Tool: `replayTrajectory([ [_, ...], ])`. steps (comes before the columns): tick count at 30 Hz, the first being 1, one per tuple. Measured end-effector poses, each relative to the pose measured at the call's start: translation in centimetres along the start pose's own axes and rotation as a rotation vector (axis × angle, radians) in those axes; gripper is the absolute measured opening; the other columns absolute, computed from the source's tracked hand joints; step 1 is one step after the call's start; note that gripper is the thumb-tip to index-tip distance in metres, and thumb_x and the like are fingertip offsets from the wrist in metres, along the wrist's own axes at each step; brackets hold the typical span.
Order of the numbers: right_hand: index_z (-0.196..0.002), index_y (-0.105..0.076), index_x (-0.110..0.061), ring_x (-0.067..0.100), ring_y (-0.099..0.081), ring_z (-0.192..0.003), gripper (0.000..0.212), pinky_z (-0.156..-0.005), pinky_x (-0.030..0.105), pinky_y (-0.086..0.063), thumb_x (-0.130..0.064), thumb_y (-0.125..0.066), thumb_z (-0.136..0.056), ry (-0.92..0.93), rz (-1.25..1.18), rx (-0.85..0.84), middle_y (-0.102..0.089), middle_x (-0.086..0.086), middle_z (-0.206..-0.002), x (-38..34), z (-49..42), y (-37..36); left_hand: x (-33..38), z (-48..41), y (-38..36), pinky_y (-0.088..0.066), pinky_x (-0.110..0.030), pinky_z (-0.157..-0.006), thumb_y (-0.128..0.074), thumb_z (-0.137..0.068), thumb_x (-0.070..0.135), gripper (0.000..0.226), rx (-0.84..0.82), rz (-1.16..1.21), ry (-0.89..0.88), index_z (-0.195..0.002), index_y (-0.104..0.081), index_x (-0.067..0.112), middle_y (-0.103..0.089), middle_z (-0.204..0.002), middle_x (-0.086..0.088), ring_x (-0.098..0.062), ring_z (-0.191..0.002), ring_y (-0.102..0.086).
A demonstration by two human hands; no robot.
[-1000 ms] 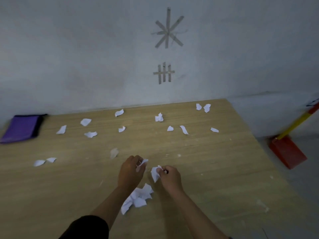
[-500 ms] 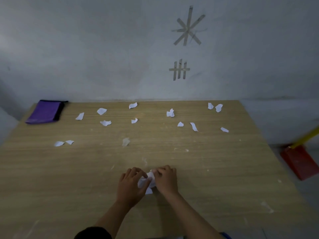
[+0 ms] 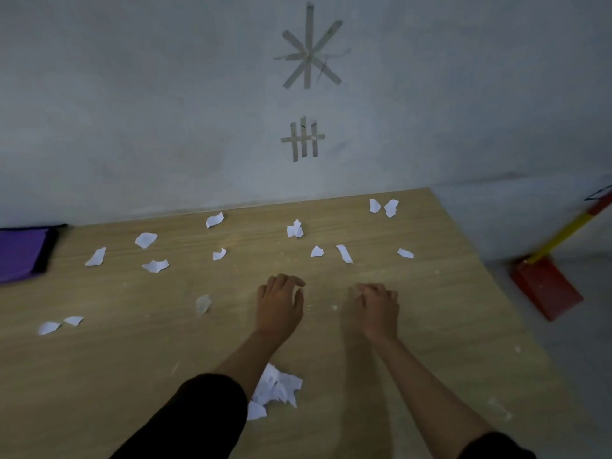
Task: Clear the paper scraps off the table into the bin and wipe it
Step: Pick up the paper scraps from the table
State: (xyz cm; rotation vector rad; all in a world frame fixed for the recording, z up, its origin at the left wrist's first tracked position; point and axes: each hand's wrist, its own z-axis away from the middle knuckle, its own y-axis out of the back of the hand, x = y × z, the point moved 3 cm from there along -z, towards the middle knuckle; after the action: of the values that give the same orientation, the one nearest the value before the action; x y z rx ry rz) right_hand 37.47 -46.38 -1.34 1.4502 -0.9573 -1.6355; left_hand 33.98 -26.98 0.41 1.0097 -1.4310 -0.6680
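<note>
Paper first: one crumpled heap (image 3: 278, 387) of white torn bits is piled near the near edge of the tabletop (image 3: 447, 326), partly tucked under the left forearm. Fourteen more loose scraps (image 3: 145, 240) can be counted lying flat over the far half. All are thin, white and ragged-edged, and no two are shaped alike. Two are set side by side near the far right corner and two more toward the left edge. One greyer-looking scrap is found just left of the left hand. The rest are strung out below the far edge.

The left hand (image 3: 280, 306) is held over the middle of the tabletop, fingers loosely bent, with nothing seen in it. The right hand (image 3: 377, 309) is kept near it but apart, fingers curled in. It's blurred, so whether anything is pinched in there can't be told. Black sleeves (image 3: 198, 415) are worn on both arms.

The tabletop is done in light wood-grain, matte, dotted with tiny pale specks. One folded purple cloth (image 3: 20, 253) with a dark edge is laid at the far left corner.

Off the right edge, one red scoop-shaped dustpan (image 3: 546, 286) with a yellow-and-red handle is parked on the floor. Two tape marks are stuck on the rough grey wall (image 3: 132, 111): a star (image 3: 309, 49) of crossed strips, and below it a hash (image 3: 304, 139) of three uprights crossed by one strip.
</note>
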Motion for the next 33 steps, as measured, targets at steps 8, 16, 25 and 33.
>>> replayTrajectory([
  [8, -0.135, -0.042, 0.0, 0.034, -0.031, -0.135, 0.044, -0.108, 0.037, -0.028, -0.002, -0.039, -0.091, -0.127, -0.136, 0.024, -0.034, 0.019, -0.147, 4.3, -10.9, 1.6, 2.1, -8.9, -4.6, -0.031, -0.033, -0.105, -0.048, -0.09, 0.016, 0.041, -0.283, 0.042, 0.003, -0.131, -0.044, 0.015, -0.039, -0.141, -0.003, -0.024, -0.126, -0.034],
  [16, -0.108, -0.061, 0.005, 0.038, -0.044, -0.105, 0.03, -0.087, 0.036, -0.038, 0.008, -0.045, -0.083, -0.089, 0.002, 0.084, -0.053, 0.023, -0.114, 5.5, -13.5, 0.8, 0.9, -12.3, -7.0, -0.032, -0.036, -0.107, -0.047, -0.092, 0.011, 0.05, -0.387, 0.115, 0.01, -0.139, -0.036, 0.021, -0.036, -0.146, -0.002, -0.024, -0.128, -0.033],
  [25, -0.089, -0.063, -0.02, 0.028, -0.056, -0.093, 0.019, -0.075, 0.03, -0.043, -0.012, -0.046, -0.084, 0.091, -0.263, -0.036, -0.065, 0.006, -0.09, -1.9, -14.4, -0.7, -0.1, -13.8, -7.6, -0.045, -0.032, -0.085, -0.048, -0.082, -0.009, 0.032, -0.332, 0.112, -0.056, -0.104, -0.063, 0.008, -0.059, -0.103, -0.011, -0.025, -0.099, -0.053],
  [33, -0.109, -0.049, -0.001, 0.028, -0.056, -0.103, 0.028, -0.082, 0.034, -0.048, -0.017, -0.056, -0.087, -0.054, -0.07, -0.266, -0.063, 0.012, -0.106, -5.1, -14.3, -3.3, -0.9, -15.1, -6.7, -0.035, -0.039, -0.101, -0.067, -0.077, 0.005, 0.012, -0.002, 0.022, 0.031, -0.083, -0.067, 0.016, -0.05, -0.127, -0.015, -0.034, -0.12, -0.039],
])
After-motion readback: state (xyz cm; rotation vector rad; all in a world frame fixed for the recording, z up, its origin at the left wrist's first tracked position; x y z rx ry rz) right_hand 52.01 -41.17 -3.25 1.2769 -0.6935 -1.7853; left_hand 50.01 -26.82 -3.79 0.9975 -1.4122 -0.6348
